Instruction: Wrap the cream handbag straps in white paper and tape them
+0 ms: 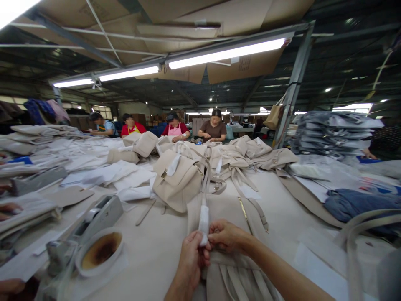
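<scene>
My left hand (191, 259) and my right hand (228, 235) meet at a white wrapping (204, 221) around a part of a beige bag's strap (205, 182). Both hands are closed, with fingertips pinching the lower end of the wrapping from either side. Beneath them lies a flat beige bag (227, 211) with a gold zip (245, 214) and several straps toward me. Just beyond it stands a stuffed beige bag (178, 182) with a flap and a white-wrapped piece on top. My fingers partly cover the wrapping's end.
At the left are a tape dispenser (100, 219) and a white bowl (82, 267) of brown liquid. Beige bags (228, 154) and white paper (119, 173) cover the table's far side. Several co-workers sit beyond; another person's hand (9, 211) shows at the left edge. A metal post (293, 83) rises at right.
</scene>
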`<control>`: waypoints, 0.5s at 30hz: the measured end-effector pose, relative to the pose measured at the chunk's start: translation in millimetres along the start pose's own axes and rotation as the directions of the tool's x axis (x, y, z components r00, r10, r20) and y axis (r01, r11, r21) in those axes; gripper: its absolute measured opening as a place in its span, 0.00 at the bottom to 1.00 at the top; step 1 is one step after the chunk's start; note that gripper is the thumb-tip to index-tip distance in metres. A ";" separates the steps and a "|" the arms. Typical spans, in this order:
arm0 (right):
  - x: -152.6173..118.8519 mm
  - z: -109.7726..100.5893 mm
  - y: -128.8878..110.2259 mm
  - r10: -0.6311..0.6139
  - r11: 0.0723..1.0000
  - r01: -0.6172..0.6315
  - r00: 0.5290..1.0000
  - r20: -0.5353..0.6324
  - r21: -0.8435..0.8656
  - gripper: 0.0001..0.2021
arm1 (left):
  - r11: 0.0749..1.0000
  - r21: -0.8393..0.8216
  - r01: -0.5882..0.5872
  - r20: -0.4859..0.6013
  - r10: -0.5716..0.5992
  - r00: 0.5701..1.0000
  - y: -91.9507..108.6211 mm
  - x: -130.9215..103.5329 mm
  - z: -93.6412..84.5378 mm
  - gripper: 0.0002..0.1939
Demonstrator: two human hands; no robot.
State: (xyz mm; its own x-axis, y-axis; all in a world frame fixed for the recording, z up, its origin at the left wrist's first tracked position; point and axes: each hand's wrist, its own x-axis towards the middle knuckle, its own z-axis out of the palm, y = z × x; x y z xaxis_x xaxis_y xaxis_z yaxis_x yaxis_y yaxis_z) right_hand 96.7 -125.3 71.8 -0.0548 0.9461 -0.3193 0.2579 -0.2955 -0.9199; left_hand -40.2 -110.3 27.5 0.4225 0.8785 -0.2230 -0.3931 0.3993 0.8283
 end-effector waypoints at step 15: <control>7.2 20.5 14.6 -0.270 0.949 0.304 0.924 -0.273 0.090 0.13 | 0.965 0.243 -0.100 0.026 0.096 0.995 0.8 -3.0 0.1 0.38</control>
State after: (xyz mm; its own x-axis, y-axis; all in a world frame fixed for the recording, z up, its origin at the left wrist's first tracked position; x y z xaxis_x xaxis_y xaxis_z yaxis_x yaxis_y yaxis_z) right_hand 80.3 -125.5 51.3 0.1427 0.9897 0.0153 0.1410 -0.0051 -0.9900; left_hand -41.8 -112.6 28.8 0.4039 0.9057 -0.1285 -0.2229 0.2337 0.9464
